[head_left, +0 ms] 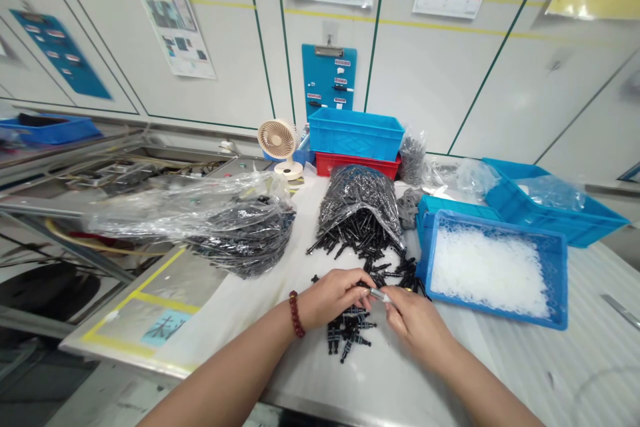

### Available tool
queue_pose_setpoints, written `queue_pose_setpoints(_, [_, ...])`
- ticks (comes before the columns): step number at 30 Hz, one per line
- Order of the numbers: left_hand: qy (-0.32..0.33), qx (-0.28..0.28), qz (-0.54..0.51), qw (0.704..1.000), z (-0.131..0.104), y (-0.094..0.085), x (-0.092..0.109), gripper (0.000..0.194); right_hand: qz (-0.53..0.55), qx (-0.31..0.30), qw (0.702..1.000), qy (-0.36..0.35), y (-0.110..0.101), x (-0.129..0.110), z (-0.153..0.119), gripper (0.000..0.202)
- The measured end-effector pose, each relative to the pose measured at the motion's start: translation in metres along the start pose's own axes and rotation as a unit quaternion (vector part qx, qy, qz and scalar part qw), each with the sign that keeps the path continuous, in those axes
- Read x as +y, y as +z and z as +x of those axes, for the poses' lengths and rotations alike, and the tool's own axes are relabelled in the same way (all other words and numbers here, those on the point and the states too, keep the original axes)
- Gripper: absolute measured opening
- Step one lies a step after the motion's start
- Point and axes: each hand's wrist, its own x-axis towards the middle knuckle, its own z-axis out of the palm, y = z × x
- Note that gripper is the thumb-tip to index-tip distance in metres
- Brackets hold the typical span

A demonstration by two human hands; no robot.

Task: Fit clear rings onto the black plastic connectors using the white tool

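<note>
Pinching a slim silvery piece between closed fingertips of left hand and right hand, beside banded black parts; near tabletop's front edge, with room rightward below blue tray.

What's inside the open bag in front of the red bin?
Slim black parts fill the mouth of the bag, spilling onto the table. Farther back, wrinkled plastic shows dark contents but hides most individual pieces.

Two hands and one silvery piece show at lower centre, one fan and one red bin mid-frame, two blue clipboards at upper left and upper centre.
</note>
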Motion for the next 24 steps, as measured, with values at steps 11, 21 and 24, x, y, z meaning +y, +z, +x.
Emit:
queue_pose_setpoints(11, [-0.023,0.014,-0.078,0.997,0.0001,0.0009,0.002,0.018,-0.026,0.01,0.999,0.017,0.0009,0.0012,-0.0012,0.02])
queue_pose_setpoints(21, [-0.029,0.01,-0.082,0.996,-0.0005,0.0003,0.0016,0.016,-0.01,0.012,1.0,0.005,0.0011,0.0014,-0.0008,0.021])
queue_pose_setpoints(24, [-0.029,0.006,-0.085,0.996,-0.0009,0.0014,0.0035,0.015,-0.038,0.025,0.999,0.025,0.0028,0.0009,-0.0012,0.022])
